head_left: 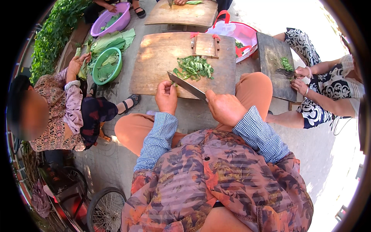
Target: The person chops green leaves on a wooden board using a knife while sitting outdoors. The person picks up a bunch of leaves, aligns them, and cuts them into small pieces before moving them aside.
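Note:
My right hand (227,107) is closed round the handle of a cleaver (188,87), whose broad dark blade slants up and left over the near edge of a wooden board (154,58). Close to the blade's far end, my left hand (166,97) is closed, thumb against curled fingers, with a small bit of green vegetable (174,84) showing at the fingertips. A heap of chopped leafy greens (194,68) lies on the board just beyond the blade. Most of what the left fingers pinch is hidden.
Behind the heap stands a small wooden frame (205,46). At left, a person holds greens beside a green basin (116,71) and a purple basin (123,23). A person at right cuts on a dark board (270,50). A pink-and-white bag (247,33) stands between the boards.

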### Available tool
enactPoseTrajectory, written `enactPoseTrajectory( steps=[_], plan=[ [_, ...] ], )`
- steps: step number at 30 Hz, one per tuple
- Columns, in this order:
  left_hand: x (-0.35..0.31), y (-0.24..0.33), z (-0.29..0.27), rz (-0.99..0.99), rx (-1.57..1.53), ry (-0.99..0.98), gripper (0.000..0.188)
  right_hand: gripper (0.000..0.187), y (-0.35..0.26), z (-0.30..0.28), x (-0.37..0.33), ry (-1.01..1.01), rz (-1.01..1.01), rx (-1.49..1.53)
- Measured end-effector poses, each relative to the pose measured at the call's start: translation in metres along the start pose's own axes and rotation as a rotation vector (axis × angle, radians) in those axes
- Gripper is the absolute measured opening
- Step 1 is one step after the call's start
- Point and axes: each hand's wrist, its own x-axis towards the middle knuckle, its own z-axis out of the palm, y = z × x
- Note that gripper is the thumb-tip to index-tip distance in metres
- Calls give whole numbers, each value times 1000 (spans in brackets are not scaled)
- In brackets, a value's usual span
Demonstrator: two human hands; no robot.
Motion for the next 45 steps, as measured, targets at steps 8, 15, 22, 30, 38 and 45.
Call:
enactPoseTrajectory(
  steps=[8,15,22,30,38,45],
  plan=[
    [4,3,-2,41,49,3,12,19,-7,-15,13,-96,-2,-53],
    [6,-3,-5,48,16,-38,12,17,-10,-14,29,-91,-7,5],
    [3,-3,-8,54,32,-40,12,17,-7,3,42,-78,-21,-17],
    [4,-2,-7,-24,-110,-64,15,18,-5,20,57,-80,8,-4],
    [7,-2,-6,-70,-103,-44,16,19,5,7,34,46,19,52],
    [7,-1,-1,-22,-91,-8,13,17,-1,-3,9,58,-2,31]
  ],
)
